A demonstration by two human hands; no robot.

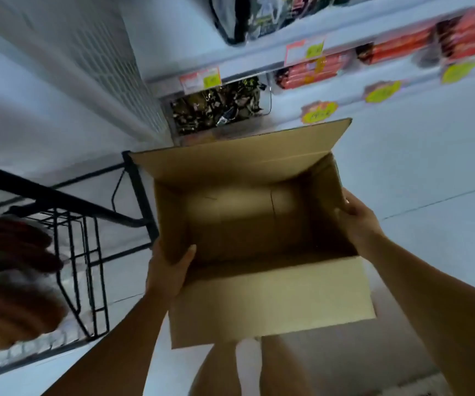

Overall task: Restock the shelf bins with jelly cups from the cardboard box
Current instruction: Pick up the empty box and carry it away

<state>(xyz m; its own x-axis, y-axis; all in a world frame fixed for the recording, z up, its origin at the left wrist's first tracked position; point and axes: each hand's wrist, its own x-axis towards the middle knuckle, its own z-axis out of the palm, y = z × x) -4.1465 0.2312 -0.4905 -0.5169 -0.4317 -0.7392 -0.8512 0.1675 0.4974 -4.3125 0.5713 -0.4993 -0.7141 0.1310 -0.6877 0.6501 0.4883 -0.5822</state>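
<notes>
Writing: the price tags [200, 78] on the shelf edge and the yellow labels [319, 111] below are blurred and cannot be read.

Task item: the cardboard box [273, 292] is held in mid-air in front of the shelf, flaps open, with bare cardboard showing inside. The left hand [169, 270] grips the left wall, thumb hooked inside. The right hand [357, 221] grips the right wall, fingers curled over its rim.

Edges and room: the far flap reaches close to the shelf bin [219, 105] of dark wrapped pieces. Pale floor [430, 167] lies open to the right.

Surroundings: a black wire rack [87, 238] stands just beside the box's left wall — tight on that side. Red packets [310, 70] fill the bins further right.
</notes>
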